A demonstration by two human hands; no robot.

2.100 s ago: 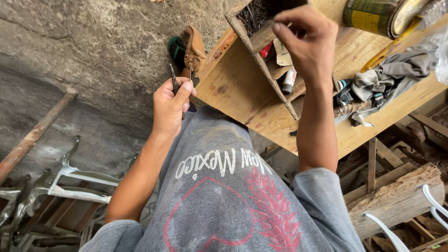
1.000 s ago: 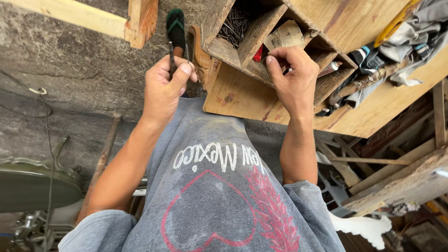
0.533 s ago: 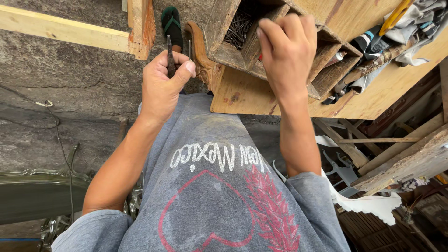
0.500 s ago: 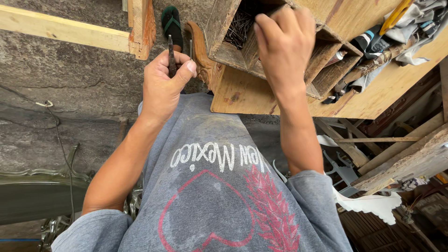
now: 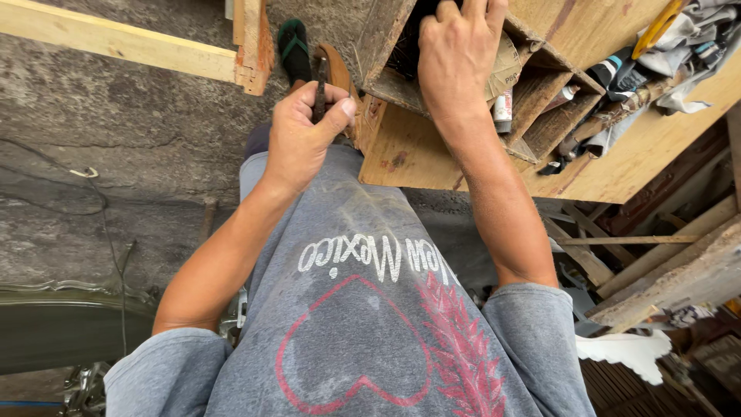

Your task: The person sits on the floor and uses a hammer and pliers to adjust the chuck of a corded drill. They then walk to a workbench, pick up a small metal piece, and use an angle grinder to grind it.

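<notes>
Left hand [image 5: 305, 131] is closed around a thin dark tool [image 5: 319, 86], prob a nail or punch, can't tell which. It's pinched btwn thumb and fingers, held just in front of the wooden box [image 5: 463, 116] edge. Right hand [image 5: 457, 50] is reaching into the top compartment of that box, fingers curled down out of sight, so can't tell if it's gripping anything in there. Looks like dark wiry stuff inside. Next compartment over has a small tube [image 5: 503, 108], and rags [image 5: 679, 38] are piled on the desk [image 5: 656, 147] to the right. Flip-flop foot [image 5: 293, 46] down on the concrete floor [image 5: 116, 154].

Risks imo: digging blind into a bin of sharp bits = pricked fingers. Also the tool's only held in a light pinch, so a bump against the box could drop it by the foot.
</notes>
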